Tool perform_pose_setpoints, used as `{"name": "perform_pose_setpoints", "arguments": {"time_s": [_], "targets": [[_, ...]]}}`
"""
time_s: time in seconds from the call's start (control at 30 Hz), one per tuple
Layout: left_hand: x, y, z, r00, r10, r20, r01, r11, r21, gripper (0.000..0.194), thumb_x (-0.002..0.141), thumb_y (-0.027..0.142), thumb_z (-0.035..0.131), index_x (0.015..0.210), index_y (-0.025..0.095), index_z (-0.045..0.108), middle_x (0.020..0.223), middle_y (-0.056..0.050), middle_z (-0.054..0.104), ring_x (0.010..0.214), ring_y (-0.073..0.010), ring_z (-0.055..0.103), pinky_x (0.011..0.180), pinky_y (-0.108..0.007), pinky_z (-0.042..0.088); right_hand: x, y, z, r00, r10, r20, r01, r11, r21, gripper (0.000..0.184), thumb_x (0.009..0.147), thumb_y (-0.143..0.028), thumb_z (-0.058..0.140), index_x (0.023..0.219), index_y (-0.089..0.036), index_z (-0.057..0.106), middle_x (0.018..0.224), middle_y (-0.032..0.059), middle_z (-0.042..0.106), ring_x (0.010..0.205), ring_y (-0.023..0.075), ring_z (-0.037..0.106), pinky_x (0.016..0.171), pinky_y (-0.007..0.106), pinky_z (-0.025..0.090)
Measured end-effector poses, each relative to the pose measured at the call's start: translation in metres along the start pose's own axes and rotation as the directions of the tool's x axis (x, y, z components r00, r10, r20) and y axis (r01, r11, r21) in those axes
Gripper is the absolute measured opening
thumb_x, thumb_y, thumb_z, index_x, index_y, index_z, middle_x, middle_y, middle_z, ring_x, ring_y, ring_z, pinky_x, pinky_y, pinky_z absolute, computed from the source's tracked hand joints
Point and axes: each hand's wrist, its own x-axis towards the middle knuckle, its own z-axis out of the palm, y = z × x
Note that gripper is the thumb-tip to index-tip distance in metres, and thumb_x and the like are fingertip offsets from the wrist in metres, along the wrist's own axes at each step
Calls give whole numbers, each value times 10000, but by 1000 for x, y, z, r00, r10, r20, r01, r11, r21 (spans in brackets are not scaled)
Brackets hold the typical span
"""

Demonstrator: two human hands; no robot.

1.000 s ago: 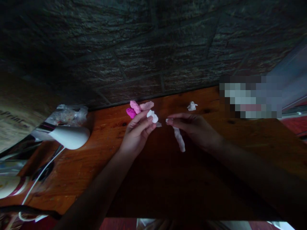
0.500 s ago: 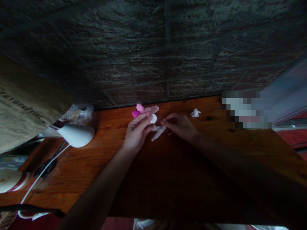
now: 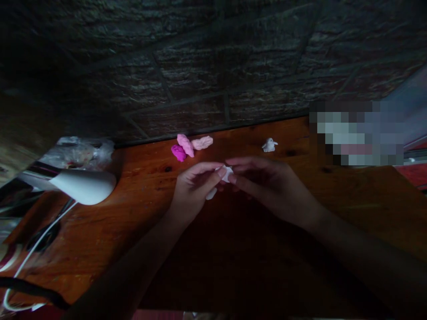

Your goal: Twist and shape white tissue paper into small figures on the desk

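Observation:
A small piece of white clay [image 3: 227, 174] is pinched between both hands over the middle of the wooden table. My left hand [image 3: 195, 184] grips it from the left with thumb and fingers, while my right hand [image 3: 271, 184] closes on its right edge. Under the left fingers another bit of white clay [image 3: 211, 194] shows, mostly hidden by the hand. Just beyond lie a magenta lump [image 3: 179, 152], a pink lump [image 3: 185, 145] and a pale pink lump [image 3: 203, 142] of clay, touching one another. Farther right stands a small white clay figure [image 3: 269, 145].
Along the back of the wooden table [image 3: 143, 191] runs a dark brick wall [image 3: 196, 80]. To the left are a white rounded device [image 3: 86, 186] with a cable, a crumpled plastic bag [image 3: 78, 152] and a black cord [image 3: 33, 288]. A blurred-out patch covers something at the right.
My right hand has come in to meet the left on the white clay. The pink lumps, partly covered before, now show fully. The view has shifted slightly.

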Motion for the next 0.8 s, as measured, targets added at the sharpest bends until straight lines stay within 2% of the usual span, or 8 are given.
{"name": "perform_pose_setpoints", "arguments": {"time_s": [0.1, 0.23, 0.33, 0.43, 0.57, 0.8], "targets": [[-1, 1, 4, 1000, -27, 4, 26, 999, 46, 162, 788, 295, 840, 909, 200, 791, 764, -17, 778, 575, -104, 679, 499, -184, 518, 0, -1, -3, 1000, -21, -10, 21, 1000, 5, 215, 903, -240, 707, 1114, -207, 732, 1022, 32, 804, 926, 172, 758, 895, 314, 597], [-1, 5, 5, 1000, -6, 20, 5, 998, 61, 230, 758, 247, 860, 978, 236, 795, 870, -14, 811, 664, -123, 730, 578, -207, 590, 0, 2, -8, 998, -36, -50, 35, 999, -13, 175, 880, -236, 729, 1048, -196, 753, 1008, 36, 806, 901, 170, 760, 862, 301, 606], [-3, 7, 4, 998, 34, 43, -39, 993, 109, 254, 743, 210, 864, 989, 243, 806, 944, -28, 820, 781, -156, 762, 686, -253, 633, 1, 2, -9, 995, 6, -98, -7, 1000, -6, 170, 840, -263, 769, 999, -207, 758, 968, 29, 809, 869, 178, 765, 832, 307, 619], [-4, 9, 4, 997, 48, 54, -55, 988, 141, 212, 732, 196, 870, 937, 231, 826, 959, -45, 820, 811, -184, 771, 739, -293, 645, 2, 1, -9, 993, 50, -111, -50, 999, 6, 176, 823, -311, 787, 969, -217, 761, 963, 34, 810, 861, 194, 768, 810, 324, 630], [-4, 10, 5, 997, 56, 50, -62, 988, 142, 169, 707, 196, 887, 864, 229, 833, 911, -45, 819, 780, -185, 765, 725, -296, 639, 2, 0, -10, 993, 48, -105, -50, 999, -18, 209, 816, -323, 796, 997, -225, 758, 984, 43, 807, 874, 204, 767, 803, 335, 631], [-2, 9, 4, 997, 73, 21, -75, 984, 161, 105, 697, 221, 886, 749, 198, 797, 739, -22, 789, 624, -131, 695, 581, -232, 568, 3, 1, -9, 993, 39, -112, -43, 999, -32, 197, 821, -341, 794, 978, -227, 758, 974, 48, 806, 844, 204, 767, 773, 334, 636]]}}
